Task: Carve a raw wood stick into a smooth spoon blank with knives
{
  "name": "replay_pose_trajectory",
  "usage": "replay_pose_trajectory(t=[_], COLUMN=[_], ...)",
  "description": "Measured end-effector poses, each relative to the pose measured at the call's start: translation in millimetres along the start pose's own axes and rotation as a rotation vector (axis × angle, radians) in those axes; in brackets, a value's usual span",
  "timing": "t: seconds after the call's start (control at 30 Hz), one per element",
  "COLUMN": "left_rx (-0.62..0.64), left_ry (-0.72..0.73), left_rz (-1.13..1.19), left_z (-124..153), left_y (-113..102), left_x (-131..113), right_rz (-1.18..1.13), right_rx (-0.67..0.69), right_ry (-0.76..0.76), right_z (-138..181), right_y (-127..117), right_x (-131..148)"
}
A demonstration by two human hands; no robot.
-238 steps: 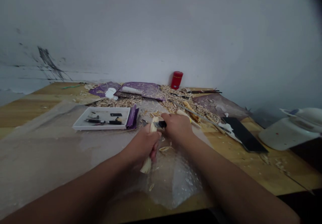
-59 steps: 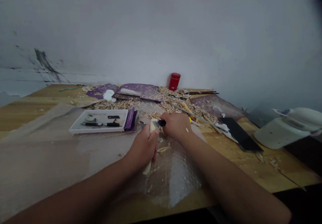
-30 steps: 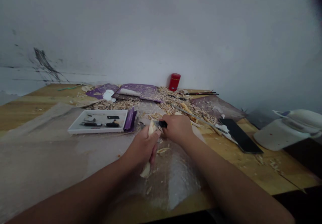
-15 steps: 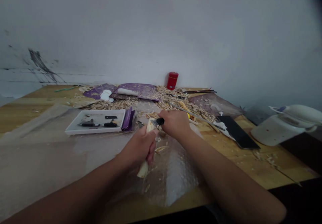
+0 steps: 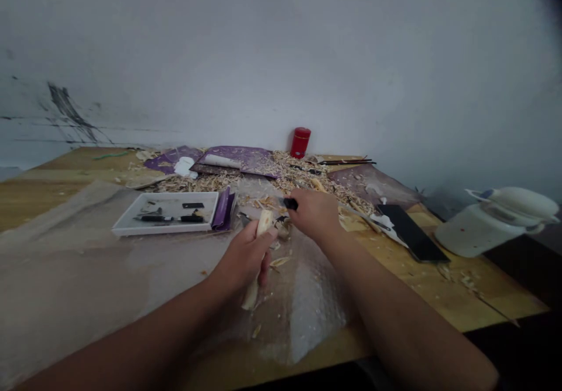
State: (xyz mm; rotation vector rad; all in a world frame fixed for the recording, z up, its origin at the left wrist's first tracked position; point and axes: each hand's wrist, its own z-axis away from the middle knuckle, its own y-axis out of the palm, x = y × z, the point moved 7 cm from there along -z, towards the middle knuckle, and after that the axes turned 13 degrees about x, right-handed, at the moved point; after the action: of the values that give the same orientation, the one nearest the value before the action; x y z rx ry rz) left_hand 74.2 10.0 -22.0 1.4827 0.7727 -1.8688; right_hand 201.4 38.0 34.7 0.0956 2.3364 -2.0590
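Observation:
My left hand (image 5: 248,250) is wrapped round a pale stick of wood (image 5: 265,222), whose whittled top pokes out above the thumb and whose lower end shows beneath the fingers. Closed on the black handle of a knife (image 5: 290,203), my right hand (image 5: 315,212) is just right of the wood and apart from it. The blade is blurred and hard to make out. Under both hands lies clear plastic bubble wrap (image 5: 314,303) with a few loose shavings on it.
A white tray (image 5: 164,231) with black-handled tools stands at left, a purple case against its right end. Wood shavings (image 5: 281,171) heap along the back near a red tin (image 5: 301,142). A black phone-like slab (image 5: 413,233) and a white lidded pot (image 5: 496,221) are at right.
My right hand has drawn the knife off the wood, slightly up and to the right. My left hand keeps its hold on the wood, which has barely shifted.

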Motion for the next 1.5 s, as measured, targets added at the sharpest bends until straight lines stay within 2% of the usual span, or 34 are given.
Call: replay_pose_trajectory(t=[0.1, 0.23, 0.37, 0.47, 0.53, 0.6, 0.67, 0.73, 0.83, 0.93, 1.03, 1.37, 1.5], left_rx=[-0.007, -0.009, -0.022, -0.058, -0.073, -0.051, -0.003, 0.067, 0.156, 0.177, 0.182, 0.165, 0.203], left_ry=[0.024, 0.046, 0.057, 0.048, 0.040, 0.073, 0.091, 0.083, 0.125, 0.161, 0.151, 0.125, 0.098], left_rz=[-0.022, -0.067, -0.143, -0.184, -0.167, -0.133, -0.116, -0.092, 0.027, 0.091, 0.117, 0.252, 0.338], left_z=[-1, 0, -1, 3, 9, 14, 16, 12, 4, 0, 0, 0, 3], left_y=[-3, -6, -7, -4, 1, 10, 15, 18, 16, 11, 9, 10, 15], left_x=[1, 1, -4, -10, -12, -14, -12, -6, -2, -3, -5, -8, -12], right_rz=[0.014, 0.025, 0.023, 0.022, 0.010, -0.002, 0.002, -0.006, -0.026, -0.058, -0.082, -0.089, -0.082], right_rx=[0.043, 0.099, 0.083, 0.049, 0.069, 0.116, 0.030, -0.017, -0.036, -0.059, -0.080, -0.095, -0.060], right_ry=[-0.091, -0.138, -0.139, -0.118, -0.029, 0.190, 0.362, 0.310, 0.134, 0.019, -0.077, -0.234, -0.207], right_z=[6, 10, 11, 5, -5, -13, -13, -12, -5, 5, 12, 21, 19], right_y=[2, 4, 6, 7, 7, 8, 0, -4, -4, -5, -8, -9, -7], right_x=[19, 28, 33, 25, 4, -31, -56, -55, -28, -4, 7, 27, 29])
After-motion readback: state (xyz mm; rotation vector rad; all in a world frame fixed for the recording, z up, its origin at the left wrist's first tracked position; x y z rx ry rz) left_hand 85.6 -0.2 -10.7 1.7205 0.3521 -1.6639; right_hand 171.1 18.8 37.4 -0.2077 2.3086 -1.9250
